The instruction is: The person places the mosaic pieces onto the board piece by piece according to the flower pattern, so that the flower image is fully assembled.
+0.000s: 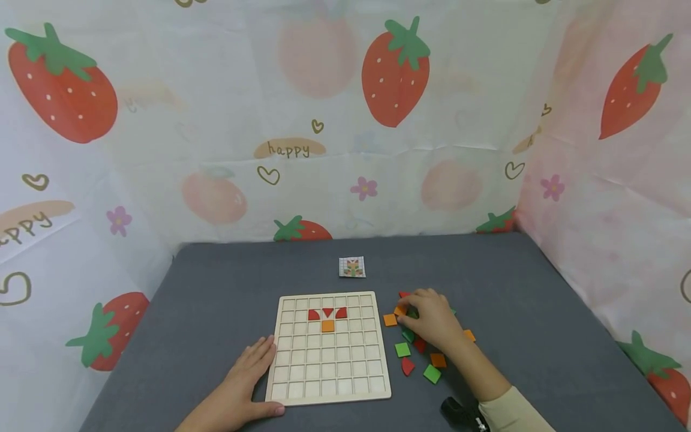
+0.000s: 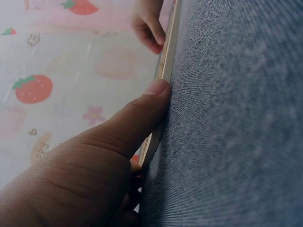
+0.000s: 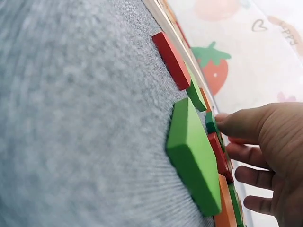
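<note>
Many flat red, green, orange wooden-looking tiles (image 1: 432,374) lie toward the grey table's (image 1: 502,288) right edge: light, stiff, I judge; take their sides. Left hand (image 1: 245,375) spreads its thumb; whether right hand (image 1: 430,318) pinches, I cannot tell.

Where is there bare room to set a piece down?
The gray tabletop is bare left of the board beyond the left hand, on both sides of the picture card, and right of the loose pieces. The board's near rows are empty too. It is crowded just right of the board, around the right hand.

Right grip (image 1: 430,319) partly hides tiles (image 1: 408,336)
</note>
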Demonstrator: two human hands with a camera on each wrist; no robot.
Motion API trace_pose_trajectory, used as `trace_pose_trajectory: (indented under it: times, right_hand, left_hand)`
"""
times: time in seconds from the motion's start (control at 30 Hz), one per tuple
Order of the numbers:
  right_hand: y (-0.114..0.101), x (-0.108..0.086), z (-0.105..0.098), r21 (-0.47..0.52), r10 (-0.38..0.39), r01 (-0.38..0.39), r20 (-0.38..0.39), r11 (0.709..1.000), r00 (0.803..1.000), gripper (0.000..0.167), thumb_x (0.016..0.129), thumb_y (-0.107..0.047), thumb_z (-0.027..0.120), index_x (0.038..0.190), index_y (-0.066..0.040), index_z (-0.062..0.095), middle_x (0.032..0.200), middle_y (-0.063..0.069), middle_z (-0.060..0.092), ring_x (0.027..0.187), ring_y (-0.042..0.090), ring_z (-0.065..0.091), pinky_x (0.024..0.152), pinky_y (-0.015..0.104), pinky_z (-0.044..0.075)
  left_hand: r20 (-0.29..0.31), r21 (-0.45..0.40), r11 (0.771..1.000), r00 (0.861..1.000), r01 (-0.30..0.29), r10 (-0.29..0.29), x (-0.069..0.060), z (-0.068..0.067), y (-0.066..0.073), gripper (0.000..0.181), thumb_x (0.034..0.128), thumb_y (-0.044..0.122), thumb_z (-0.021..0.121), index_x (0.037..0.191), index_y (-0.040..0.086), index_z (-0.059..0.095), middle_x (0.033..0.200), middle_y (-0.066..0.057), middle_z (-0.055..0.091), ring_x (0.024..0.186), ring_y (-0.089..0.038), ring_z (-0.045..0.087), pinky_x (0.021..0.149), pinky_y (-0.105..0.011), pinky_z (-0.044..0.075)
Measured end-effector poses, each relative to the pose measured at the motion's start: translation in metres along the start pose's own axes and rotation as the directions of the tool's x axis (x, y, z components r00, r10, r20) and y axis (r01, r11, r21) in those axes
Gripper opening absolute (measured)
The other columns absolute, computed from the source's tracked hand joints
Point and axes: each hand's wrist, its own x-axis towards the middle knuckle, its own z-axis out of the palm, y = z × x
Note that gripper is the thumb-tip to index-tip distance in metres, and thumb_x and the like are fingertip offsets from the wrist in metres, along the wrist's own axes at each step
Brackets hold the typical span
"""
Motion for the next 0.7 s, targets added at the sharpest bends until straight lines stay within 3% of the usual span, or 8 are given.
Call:
trace_pose_trajectory:
  times: [0.17,0.37,0.43,0.6,0.7]
  right_hand:
    - [0.0012,-0.0003,0.0024,0.002,0.018,-0.018,0.004,1.000,1.000,0.032,0.087,-0.031,0.084,0.115,-0.018,0.078,0.112,0.003,0.071,0.104,0.026,0.059,0.093,0.052,0.045]
    - [0.0017,0.0010,0.0039,0.008,0.051,-0.051,0.017,0.999,0.999,0.032,0.087,-0.032,0.084,0.116,-0.018,0.078,0.111,0.003,0.070,0.101,0.025,0.058,0.090,0.049,0.044]
    - [0.0022,0.0016,0.0043,0.011,0.063,-0.063,0.023,0.998,0.998,0.032,0.087,-0.032,0.083,0.116,-0.018,0.078,0.111,0.003,0.069,0.101,0.025,0.058,0.090,0.049,0.043]
    - [0.0030,0.0034,0.0050,0.017,0.086,-0.087,0.039,0.996,0.995,0.033,0.088,-0.032,0.083,0.117,-0.017,0.078,0.111,0.003,0.069,0.101,0.025,0.057,0.090,0.051,0.042]
    - [0.0024,0.0046,0.0049,0.024,0.101,-0.103,0.053,0.994,0.993,0.034,0.088,-0.032,0.083,0.117,-0.017,0.078,0.110,0.003,0.068,0.100,0.025,0.056,0.090,0.051,0.040]
  left_hand:
    - [-0.004,-0.013,1.000,1.000,0.010,-0.010,0.0002,0.0005,0.0007,0.120,0.0758,0.068,0.077,0.163,0.006,0.024,0.171,-0.015,0.017,0.158,-0.040,0.008,0.120,-0.057,0.005]
    - [-0.013,-0.025,1.000,1.000,0.013,-0.014,-0.0002,0.0014,-0.0002,0.121,0.0749,0.069,0.078,0.164,0.007,0.024,0.171,-0.014,0.017,0.158,-0.039,0.006,0.117,-0.035,-0.001]
    - [-0.013,-0.023,1.000,1.000,0.013,-0.014,-0.0003,0.0016,-0.0005,0.121,0.0750,0.069,0.078,0.164,0.008,0.023,0.171,-0.014,0.016,0.158,-0.040,0.006,0.118,-0.038,0.000]
    - [-0.009,-0.011,1.000,1.000,0.009,-0.009,-0.0004,0.0009,-0.0001,0.120,0.0761,0.069,0.077,0.164,0.008,0.022,0.171,-0.015,0.016,0.158,-0.041,0.007,0.121,-0.061,0.006]
    - [-0.007,-0.012,1.000,1.000,0.005,-0.005,-0.0008,0.0000,0.0003,0.120,0.0768,0.068,0.077,0.164,0.007,0.022,0.171,-0.016,0.016,0.157,-0.043,0.007,0.120,-0.066,0.008]
